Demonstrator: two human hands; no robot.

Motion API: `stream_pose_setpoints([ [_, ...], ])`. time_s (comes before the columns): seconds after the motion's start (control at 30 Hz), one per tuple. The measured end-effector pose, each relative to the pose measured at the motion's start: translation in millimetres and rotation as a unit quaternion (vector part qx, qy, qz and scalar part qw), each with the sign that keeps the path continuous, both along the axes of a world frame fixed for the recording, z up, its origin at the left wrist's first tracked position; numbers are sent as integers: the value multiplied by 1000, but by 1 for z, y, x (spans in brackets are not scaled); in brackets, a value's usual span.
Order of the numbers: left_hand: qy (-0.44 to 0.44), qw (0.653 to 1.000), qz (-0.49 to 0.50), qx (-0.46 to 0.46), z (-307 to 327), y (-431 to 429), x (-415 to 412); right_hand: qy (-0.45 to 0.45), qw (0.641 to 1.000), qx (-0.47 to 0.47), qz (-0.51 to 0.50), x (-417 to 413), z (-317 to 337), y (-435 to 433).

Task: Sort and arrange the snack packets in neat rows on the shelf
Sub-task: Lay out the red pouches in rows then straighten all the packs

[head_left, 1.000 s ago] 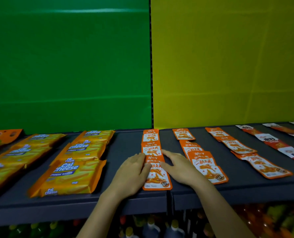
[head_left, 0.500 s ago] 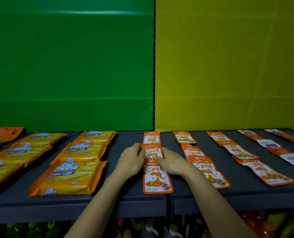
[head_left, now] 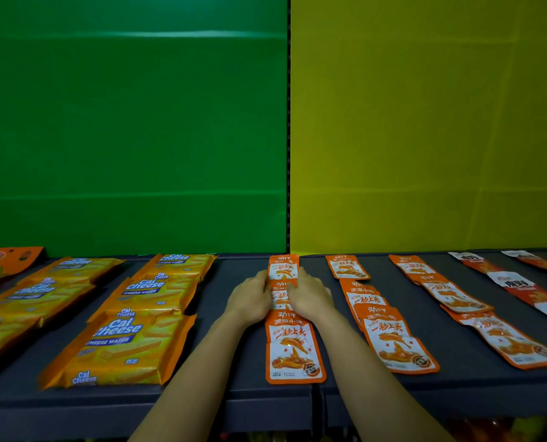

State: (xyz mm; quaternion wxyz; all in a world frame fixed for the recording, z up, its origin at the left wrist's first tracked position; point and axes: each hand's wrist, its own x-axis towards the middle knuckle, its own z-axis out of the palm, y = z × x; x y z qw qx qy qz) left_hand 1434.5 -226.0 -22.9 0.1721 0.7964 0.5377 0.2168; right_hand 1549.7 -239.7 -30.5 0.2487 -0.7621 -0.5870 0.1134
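Front orange snack packet (head_left: 294, 349) at shelf (head_left: 476, 382) edge, forearms stretched forward, left hand (head_left: 249, 298) and right hand (head_left: 310, 296) palm-down flanking middle packet (head_left: 281, 296), fingers relaxed, pressing its sides, back packet (head_left: 283, 267) beyond, Cal Cheese packs (head_left: 119, 346) left.

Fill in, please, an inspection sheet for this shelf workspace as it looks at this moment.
Surface: dark grey shelf, with a seam in the middle.
Job's things: middle orange row, packets overlapping front to back; second orange row and third orange row to its right, less straight; red-and-white packets far right; Cal Cheese wafer packs in rows on the left.
Clutter: orange box at the far-left back, cut off by the frame.
Hands: left hand and right hand press the two sides of the middle orange row, gripping nothing.
Cables: nothing seen.
Surroundings: green panel and yellow panel behind the shelf.
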Motion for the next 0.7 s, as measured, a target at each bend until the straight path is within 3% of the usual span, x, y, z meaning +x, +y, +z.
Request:
stream_pose_setpoints([
  [0.33, -40, 999, 16, 32, -5, 1, -1, 42, 999, 12, 13, 0, -1, -1],
  [0.57, -178, 965, 62, 181, 17, -25, -18, 86, 992, 84, 46, -3, 8, -23],
  [0.7, -163, 962, 48, 213, 37, -46, -58, 76, 987, 109, 93, -9, 24, -47],
])
